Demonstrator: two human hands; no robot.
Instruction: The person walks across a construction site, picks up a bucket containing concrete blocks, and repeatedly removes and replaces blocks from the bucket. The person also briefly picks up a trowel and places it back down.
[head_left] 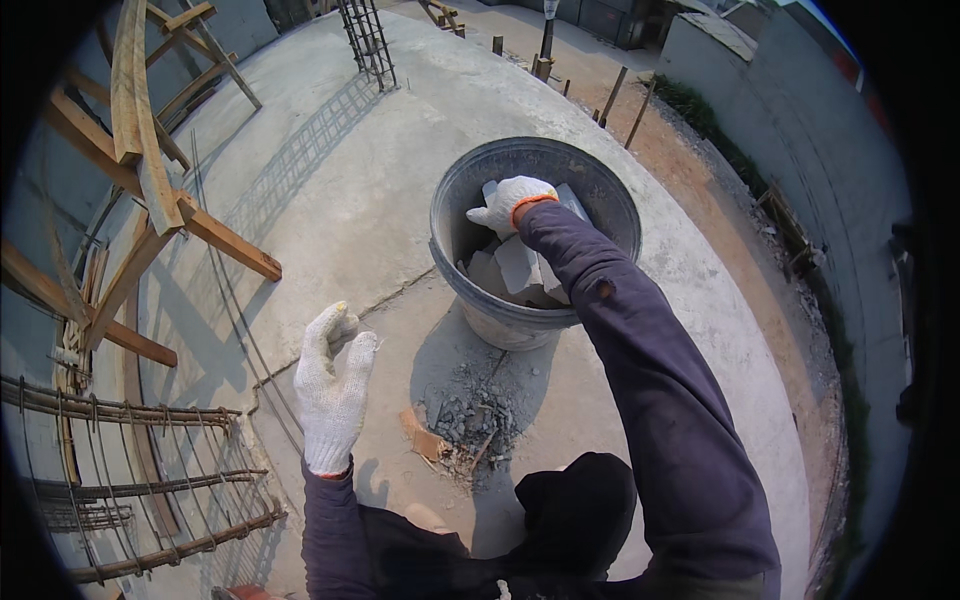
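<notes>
A round dark-grey bucket stands on the concrete, holding several broken pale chunks of concrete or block. Inside its mouth is my right hand, in a white knit glove with an orange cuff. It rests over the chunks with the thumb pointing left. The other fingers are hidden below the hand, so I cannot tell whether they grip a chunk. My left hand, gloved in white too, is raised left of the bucket. Its curved fingers and thumb are apart with nothing between them.
Grey rubble and a broken brown brick piece lie before the bucket. Tied rebar cages and wooden trestles stand at left. An upright rebar column rises at the back. The slab drops to a dirt strip at right.
</notes>
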